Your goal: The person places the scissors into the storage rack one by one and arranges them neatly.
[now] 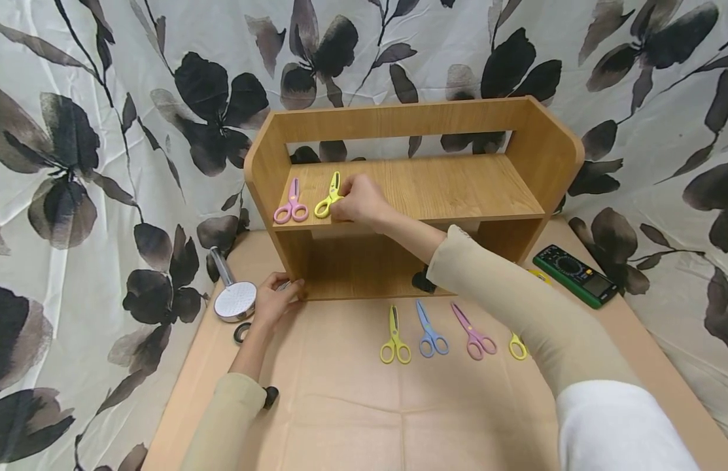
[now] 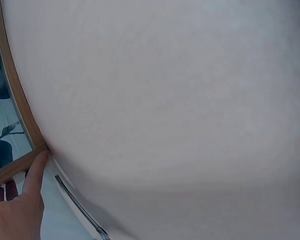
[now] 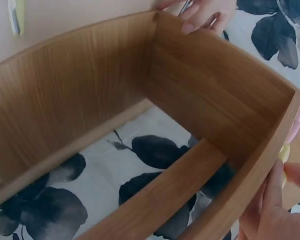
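Observation:
A two-tier wooden shelf point(image 1: 434, 186) stands at the back of the table. My right hand point(image 1: 364, 199) is at the upper board's front edge, its fingers pinching the handle of yellow scissors point(image 1: 333, 194); in the right wrist view its fingertips meet the yellow handle point(image 3: 285, 151). Pink scissors point(image 1: 292, 201) lie just left of these, blades pointing back. My left hand point(image 1: 273, 299) grips the shelf's lower left front corner; the left wrist view shows its index finger along the wooden edge point(image 2: 15, 167). A thin grey metallic thing shows by its fingers.
On the table before the shelf lie yellow-green scissors point(image 1: 394, 337), blue scissors point(image 1: 431, 330), pink scissors point(image 1: 474, 332) and yellow scissors point(image 1: 517, 347) partly under my right sleeve. A green multimeter point(image 1: 575, 275) is at right; a shower head point(image 1: 235, 300) and black ring point(image 1: 241, 332) at left.

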The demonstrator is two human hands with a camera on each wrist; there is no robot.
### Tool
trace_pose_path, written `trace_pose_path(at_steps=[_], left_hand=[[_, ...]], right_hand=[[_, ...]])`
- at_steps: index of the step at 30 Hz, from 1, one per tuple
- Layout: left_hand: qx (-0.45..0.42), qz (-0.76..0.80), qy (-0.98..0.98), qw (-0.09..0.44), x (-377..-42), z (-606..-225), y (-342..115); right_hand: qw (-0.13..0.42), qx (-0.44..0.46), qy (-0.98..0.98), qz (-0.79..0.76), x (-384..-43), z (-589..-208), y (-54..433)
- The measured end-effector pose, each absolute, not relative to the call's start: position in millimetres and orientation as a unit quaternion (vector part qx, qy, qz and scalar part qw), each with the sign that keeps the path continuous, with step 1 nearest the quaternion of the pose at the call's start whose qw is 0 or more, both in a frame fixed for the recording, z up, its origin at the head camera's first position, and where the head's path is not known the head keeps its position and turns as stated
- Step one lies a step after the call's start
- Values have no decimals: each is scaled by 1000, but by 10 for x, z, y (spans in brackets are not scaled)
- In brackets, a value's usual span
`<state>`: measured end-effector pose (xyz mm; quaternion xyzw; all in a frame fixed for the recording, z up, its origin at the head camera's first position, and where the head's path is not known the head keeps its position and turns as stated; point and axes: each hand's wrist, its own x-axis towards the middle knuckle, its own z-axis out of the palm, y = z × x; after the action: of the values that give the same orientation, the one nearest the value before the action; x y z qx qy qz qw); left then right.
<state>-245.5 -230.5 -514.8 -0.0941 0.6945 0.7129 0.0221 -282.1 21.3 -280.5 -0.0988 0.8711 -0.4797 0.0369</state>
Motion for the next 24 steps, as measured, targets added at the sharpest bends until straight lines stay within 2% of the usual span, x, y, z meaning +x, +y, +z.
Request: trace_pose_path(at_steps=[17, 24], left_hand=[[-101, 713, 694, 24, -2445, -5118, -2299], [-97, 713, 694, 22, -2454, -5131, -2312]], right_hand=[[122, -132, 901, -395, -2959, -2516, 200], [130, -127, 926, -331, -2971, -2434, 152]])
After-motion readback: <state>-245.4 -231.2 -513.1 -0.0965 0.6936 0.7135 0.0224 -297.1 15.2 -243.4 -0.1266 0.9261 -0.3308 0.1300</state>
